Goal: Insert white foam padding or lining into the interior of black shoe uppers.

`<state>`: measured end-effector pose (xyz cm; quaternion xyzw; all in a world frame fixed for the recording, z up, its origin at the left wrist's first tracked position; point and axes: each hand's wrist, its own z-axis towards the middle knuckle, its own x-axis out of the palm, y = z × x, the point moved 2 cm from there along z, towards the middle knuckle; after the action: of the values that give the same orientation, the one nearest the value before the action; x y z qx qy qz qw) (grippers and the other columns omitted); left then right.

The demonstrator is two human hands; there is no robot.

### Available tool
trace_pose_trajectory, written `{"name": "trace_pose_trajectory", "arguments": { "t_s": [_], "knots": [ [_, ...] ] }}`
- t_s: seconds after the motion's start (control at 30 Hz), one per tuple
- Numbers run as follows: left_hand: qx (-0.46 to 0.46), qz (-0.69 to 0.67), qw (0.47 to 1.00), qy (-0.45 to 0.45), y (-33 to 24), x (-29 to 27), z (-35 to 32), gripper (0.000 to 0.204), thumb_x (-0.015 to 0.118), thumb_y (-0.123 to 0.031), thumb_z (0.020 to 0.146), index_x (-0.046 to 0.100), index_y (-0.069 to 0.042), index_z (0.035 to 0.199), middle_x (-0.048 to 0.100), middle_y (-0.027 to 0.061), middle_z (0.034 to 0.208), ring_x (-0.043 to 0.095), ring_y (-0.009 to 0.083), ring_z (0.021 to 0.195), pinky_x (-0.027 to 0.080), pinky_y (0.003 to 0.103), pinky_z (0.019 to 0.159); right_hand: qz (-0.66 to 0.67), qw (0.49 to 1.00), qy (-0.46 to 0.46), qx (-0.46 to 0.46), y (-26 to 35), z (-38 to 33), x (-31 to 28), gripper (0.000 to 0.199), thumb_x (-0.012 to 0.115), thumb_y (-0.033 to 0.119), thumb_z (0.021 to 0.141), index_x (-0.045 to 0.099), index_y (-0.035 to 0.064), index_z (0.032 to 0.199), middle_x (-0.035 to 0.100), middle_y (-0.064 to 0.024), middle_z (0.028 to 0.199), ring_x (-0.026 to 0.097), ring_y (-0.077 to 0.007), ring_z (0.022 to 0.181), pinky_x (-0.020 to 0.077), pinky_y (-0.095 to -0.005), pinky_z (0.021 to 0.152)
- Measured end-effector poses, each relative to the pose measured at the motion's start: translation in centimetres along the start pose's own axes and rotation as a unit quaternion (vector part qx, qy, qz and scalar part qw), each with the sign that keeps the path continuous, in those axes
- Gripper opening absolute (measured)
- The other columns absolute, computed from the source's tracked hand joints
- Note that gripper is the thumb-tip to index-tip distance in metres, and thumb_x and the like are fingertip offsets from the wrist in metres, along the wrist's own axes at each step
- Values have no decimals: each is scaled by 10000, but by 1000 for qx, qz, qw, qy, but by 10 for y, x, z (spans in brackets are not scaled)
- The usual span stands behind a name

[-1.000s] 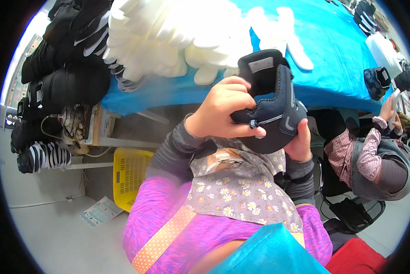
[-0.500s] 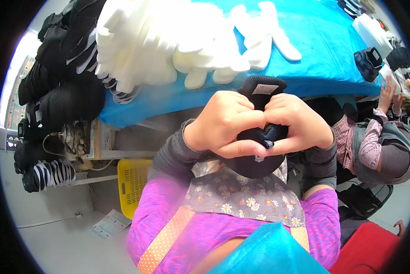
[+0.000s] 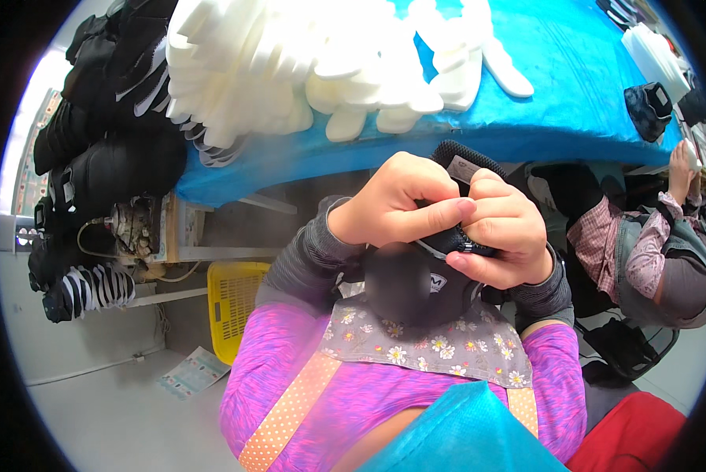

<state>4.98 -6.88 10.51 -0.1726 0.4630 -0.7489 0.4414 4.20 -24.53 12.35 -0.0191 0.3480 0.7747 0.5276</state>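
A black fabric shoe upper [image 3: 406, 289] is held in front of my chest, with a ribbed top edge and a pale label inside. My left hand [image 3: 406, 200] is closed on its near left side, the thumb lying across the opening. Curled fingers of my right hand [image 3: 506, 228] pinch the right edge, where a dark toothed or ridged strip shows. The fingers hide much of the opening. A small white emblem marks the lower part of the upper.
White foam shoe-shaped pieces [image 3: 243, 79] are heaped on the blue-covered table [image 3: 557, 63]. Black uppers [image 3: 117, 173] are stacked at left, above a yellow basket [image 3: 235, 303]. A person [image 3: 652, 267] sits at right near another dark upper [image 3: 648, 112]. A red cloth [image 3: 632, 436] lies lower right.
The upper has turned and tilted, its labelled top edge swinging right and down. My hands have shifted from a mirrored grip, the right fingers now curled over the edge.
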Motion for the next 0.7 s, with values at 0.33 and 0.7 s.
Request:
{"name": "trace_pose_trajectory", "arguments": {
  "t_s": [0.33,0.7],
  "knots": [
    [118,-30,984,133,-9,11,2,132,761,-41,759,642,9,732,581,108,638,570,288,558,429,379,571,74,993,86,34,-5,-14,-9,349,902,252,685,605,70,708,488,-40,615,493,-245,565,336,-363,541],
    [118,-51,986,107,1,9,-5,153,775,-56,785,640,-4,737,533,98,631,516,285,569,373,385,553,94,988,114,51,-6,-12,-5,290,820,154,777,559,79,674,483,-62,597,488,-268,532,353,-381,527]
  ]
}}
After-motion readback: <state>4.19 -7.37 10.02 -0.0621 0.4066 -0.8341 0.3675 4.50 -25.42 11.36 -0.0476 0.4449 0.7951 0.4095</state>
